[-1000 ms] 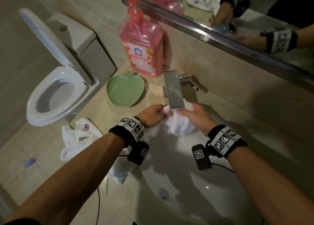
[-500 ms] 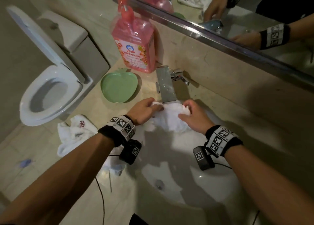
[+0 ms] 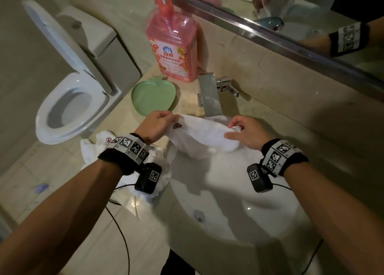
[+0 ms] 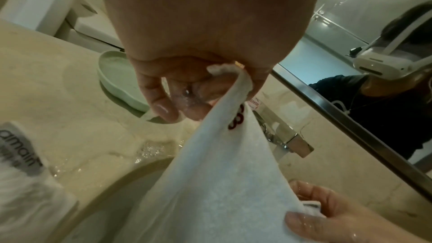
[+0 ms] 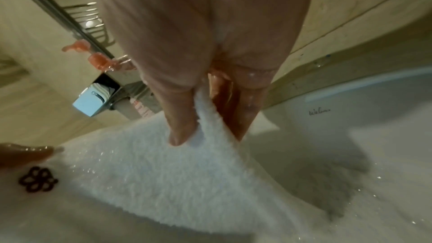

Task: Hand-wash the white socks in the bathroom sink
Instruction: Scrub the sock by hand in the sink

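Beige counter (image 3: 116, 229), white sink (image 3: 239, 208). Our left hand (image 3: 156, 127) and right hand (image 3: 246, 134) each pinch one end of wet sock (image 3: 199, 139), stretched under faucet (image 3: 209, 97). We should keep it taut, over basin, rub evenly.

sock in hand (image 3: 203, 137): white, fluffy, wet, dark flower mark near its 9 o'clock end; stretched across the 12 o'clock rim of the sink (image 3: 239, 202)
spare sock (image 3: 93, 148): white, crumpled on the counter at the basin's 9 o'clock
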A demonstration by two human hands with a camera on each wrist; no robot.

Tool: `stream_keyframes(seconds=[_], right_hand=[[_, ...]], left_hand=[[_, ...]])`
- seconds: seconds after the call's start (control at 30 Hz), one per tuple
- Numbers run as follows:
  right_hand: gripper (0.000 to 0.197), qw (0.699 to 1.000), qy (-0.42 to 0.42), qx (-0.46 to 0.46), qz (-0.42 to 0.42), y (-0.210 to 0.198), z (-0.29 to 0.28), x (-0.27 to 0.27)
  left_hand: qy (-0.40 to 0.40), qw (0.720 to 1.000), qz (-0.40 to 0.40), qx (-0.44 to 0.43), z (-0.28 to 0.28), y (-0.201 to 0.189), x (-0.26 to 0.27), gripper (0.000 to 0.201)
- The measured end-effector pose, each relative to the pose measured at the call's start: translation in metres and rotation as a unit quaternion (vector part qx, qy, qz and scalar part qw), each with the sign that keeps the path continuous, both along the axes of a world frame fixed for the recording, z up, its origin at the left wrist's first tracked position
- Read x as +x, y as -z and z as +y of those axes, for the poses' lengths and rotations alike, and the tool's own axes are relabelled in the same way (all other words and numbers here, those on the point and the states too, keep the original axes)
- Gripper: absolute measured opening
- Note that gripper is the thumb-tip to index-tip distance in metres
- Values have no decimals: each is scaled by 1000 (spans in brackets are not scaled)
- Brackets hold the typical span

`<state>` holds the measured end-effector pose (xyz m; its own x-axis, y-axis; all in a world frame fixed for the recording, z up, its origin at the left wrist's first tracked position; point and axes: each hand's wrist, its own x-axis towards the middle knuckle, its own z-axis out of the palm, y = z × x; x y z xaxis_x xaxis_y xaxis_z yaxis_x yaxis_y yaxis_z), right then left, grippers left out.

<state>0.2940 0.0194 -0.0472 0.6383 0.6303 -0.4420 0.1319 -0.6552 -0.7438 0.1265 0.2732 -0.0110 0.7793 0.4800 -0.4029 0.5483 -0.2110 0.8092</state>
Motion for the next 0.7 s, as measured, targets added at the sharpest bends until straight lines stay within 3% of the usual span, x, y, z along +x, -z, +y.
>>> stream_keyframes(seconds=[0.23,0.37,0.5,0.7], right_hand=[[22,999,1,-49,-9,-5,0,-3],[3,990,85,36,106,-14,11,-17],[30,972,100,115,178,-17,28,-30],[40,997,14,33,-63,-11,31,-37]], left_hand=[[-17,1000,17,0,-6,0,1,30],[34,998,28,-53,-30,3,13,34],[57,994,41,-89,-58,7,30,30],[91,990,54,-95,-84,5,45,24]])
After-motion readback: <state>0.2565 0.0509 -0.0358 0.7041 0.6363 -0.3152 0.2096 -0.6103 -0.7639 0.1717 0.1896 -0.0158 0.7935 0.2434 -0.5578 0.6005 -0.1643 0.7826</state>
